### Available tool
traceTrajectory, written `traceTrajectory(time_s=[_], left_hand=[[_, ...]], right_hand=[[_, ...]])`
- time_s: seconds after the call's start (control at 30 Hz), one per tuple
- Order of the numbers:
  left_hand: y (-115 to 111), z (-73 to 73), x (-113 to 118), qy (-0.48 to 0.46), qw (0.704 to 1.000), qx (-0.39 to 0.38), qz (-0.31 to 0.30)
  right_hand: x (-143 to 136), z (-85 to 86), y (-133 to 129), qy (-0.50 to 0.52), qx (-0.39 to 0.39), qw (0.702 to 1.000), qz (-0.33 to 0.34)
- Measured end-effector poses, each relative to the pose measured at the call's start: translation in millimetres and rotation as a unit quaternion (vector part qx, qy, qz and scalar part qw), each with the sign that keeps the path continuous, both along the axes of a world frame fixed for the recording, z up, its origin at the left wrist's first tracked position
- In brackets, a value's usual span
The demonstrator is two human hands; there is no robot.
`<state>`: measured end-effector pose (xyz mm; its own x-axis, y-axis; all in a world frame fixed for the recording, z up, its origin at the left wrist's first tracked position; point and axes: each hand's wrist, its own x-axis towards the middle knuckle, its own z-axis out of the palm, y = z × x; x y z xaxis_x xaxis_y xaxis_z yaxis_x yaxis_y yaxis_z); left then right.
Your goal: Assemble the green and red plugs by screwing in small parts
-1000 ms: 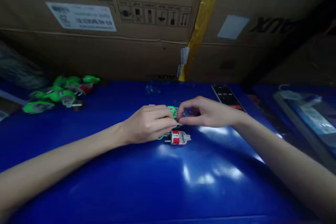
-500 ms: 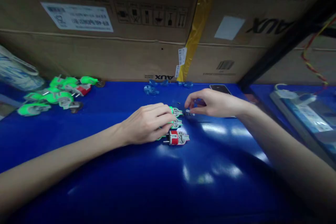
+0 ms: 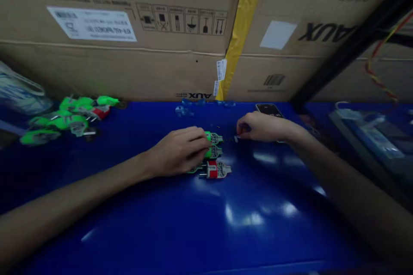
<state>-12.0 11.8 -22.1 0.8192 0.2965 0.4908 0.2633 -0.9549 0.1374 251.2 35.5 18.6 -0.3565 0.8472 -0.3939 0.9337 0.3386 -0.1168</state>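
1. On a glossy blue tabletop (image 3: pixel 155 232), a person's left hand (image 3: pixel 180 151) lies palm down, fingers bent and close together, the tips against the left ends of a far green plug (image 3: pixel 215 138) and a near green plug (image 3: pixel 215 151). The underside is hidden, so whether it grips them cannot be told.

2. To the right, the right hand (image 3: pixel 258 126) hangs just above the surface, fingers curled in and the gap to the thumb narrow, beside a small pale piece (image 3: pixel 235 139). Whether the fingertips pinch anything cannot be made out.

3. At center, the two green plugs lie side by side, long axes running left to right, narrow grey ends pointing right.

4. Nearest the viewer, a red-and-grey plug (image 3: pixel 217 169) lies parallel to them, just beside the left hand, its metal pins pointing left and its tapered end right.

5. At far left, a pile of green plugs (image 3: pixel 77 111) rests before a cardboard box (image 3: pixel 112 68); a phone (image 3: pixel 269 108) lies behind the right hand.
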Motion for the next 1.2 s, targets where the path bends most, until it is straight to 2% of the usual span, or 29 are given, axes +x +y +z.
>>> traceTrajectory(time_s=[0.17, 0.4, 0.7, 1.2], left_hand=[[0, -0.1, 0, -0.002, 1.0, -0.003, 0.008], [-2, 2.7, 0, 0.016, 1.0, -0.022, 0.013], [-7, 6.2, 2, 0.029, 0.999, -0.046, 0.002], [-11, 8.1, 3, 0.051, 0.998, -0.028, 0.004]], right_hand=[[0, -2.3, 0, 0.015, -0.015, 1.0, 0.0], [-3, 0.8, -2, -0.032, -0.026, 0.999, 0.005], [-4, 1.5, -6, 0.003, -0.037, 0.999, 0.023], [-2, -0.4, -7, 0.004, -0.035, 0.999, 0.032]])
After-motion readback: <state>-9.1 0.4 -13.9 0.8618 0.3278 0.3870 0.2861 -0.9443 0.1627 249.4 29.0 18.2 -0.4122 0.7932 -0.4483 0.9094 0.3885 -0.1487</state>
